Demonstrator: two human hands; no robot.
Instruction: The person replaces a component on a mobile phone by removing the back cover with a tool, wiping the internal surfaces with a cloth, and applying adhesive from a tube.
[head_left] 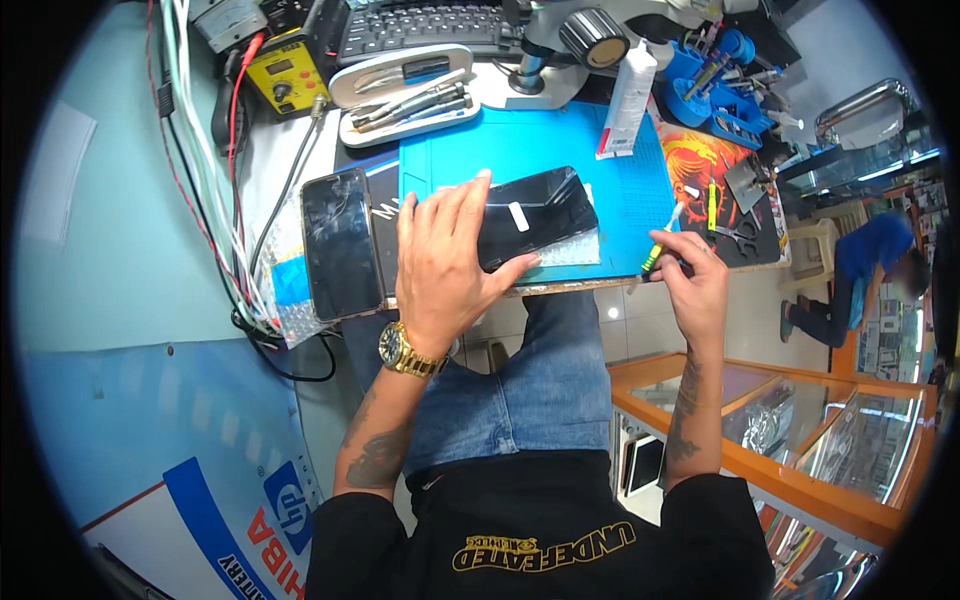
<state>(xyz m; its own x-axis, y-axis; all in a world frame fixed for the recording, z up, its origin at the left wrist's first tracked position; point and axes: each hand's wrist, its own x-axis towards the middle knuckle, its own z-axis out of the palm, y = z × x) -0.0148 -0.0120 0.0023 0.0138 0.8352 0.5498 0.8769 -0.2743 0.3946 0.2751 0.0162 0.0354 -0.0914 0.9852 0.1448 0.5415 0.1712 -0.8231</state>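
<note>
While our left forearm angles up from below with a gold wristwatch (405,352) at the wrist, our left hand (440,258) lies back upward over the left end of a dark phone (545,215), its four fingers near together and pointing away from us, its thumb apart along the near edge; the palm is hidden, so we cannot tell whether it grips. Our right forearm rises almost straight, and our right hand (695,285) is curled, thumb and fingers pinched on a slim yellow-green tool (653,255) whose pale tip points up and away. Glossy and black, the phone sits aslant at the near side of the blue mat (520,140), its right end farther from us, a small white strip (518,216) on its face and bubble wrap (575,250) showing along its near edge.
</note>
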